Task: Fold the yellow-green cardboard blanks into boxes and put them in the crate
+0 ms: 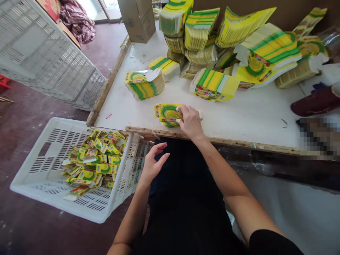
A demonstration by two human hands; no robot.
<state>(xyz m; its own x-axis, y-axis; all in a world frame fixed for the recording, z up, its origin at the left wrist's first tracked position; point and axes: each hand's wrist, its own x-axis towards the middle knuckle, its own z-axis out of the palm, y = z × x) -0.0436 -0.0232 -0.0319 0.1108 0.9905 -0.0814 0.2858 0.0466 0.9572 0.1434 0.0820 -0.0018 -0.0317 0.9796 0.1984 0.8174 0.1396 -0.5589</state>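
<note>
From my place I watch two bare hands through the head camera. The right hand (190, 120) is closed around the right end of a small carton stack (168, 114), with its fingers bent over the top and the thumb at the near side. This stack lies on the white surface (239, 122), close to the wooden edge (233, 142), and extends to the left of the right hand. The left hand (154, 161) holds nothing; I see it with fingers apart, in the air before that edge, nearer to the body than the right one.

To the left of the left hand stands a white crate (103, 216), in which many small yellow cartons (105, 159) lie in disorder. Beyond the right hand, I see one bundle (147, 88) further left, another bundle (212, 86) further right, and behind them a high pile of bundles (200, 37).
</note>
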